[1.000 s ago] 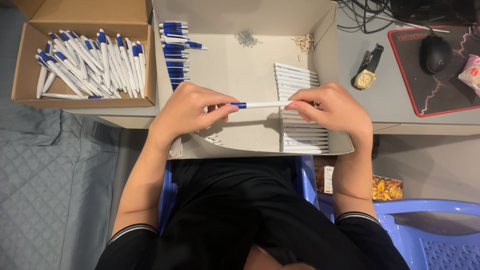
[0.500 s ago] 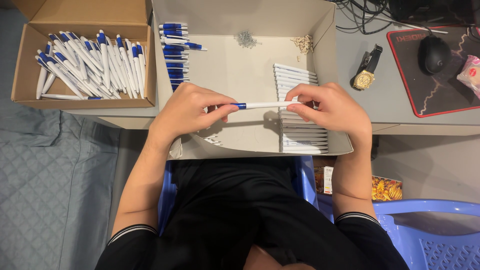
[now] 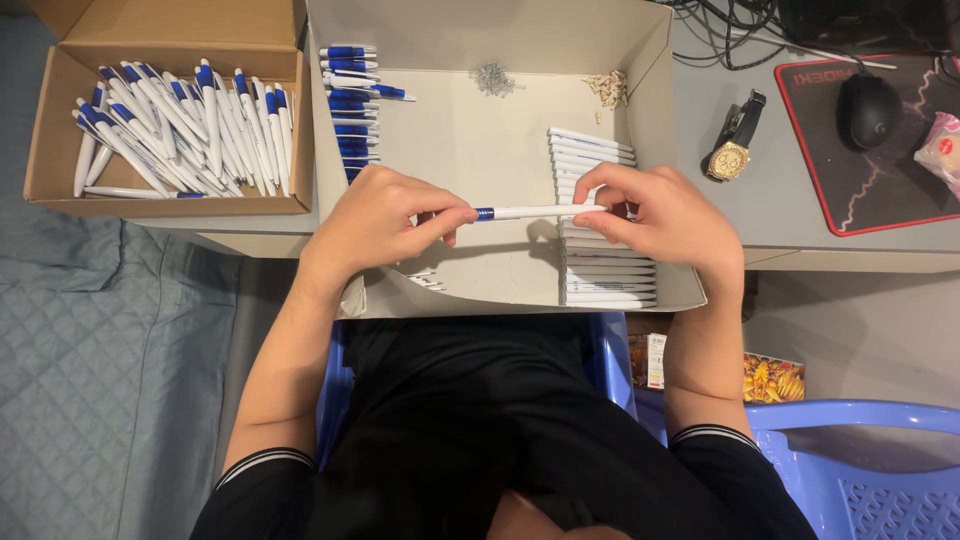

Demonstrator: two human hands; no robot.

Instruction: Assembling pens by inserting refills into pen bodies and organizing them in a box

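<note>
The person wears a black short-sleeved top with thin white-striped cuffs; forearms bare.

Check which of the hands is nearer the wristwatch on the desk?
Right. The right hand holds the white end of the pen just left of the wristwatch. The left hand pinches the blue end, farther left across the grey box.

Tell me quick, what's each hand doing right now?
Left hand: closed, pinching the blue end of the pen.
Right hand: closed, pinching the pen's white end.
</note>
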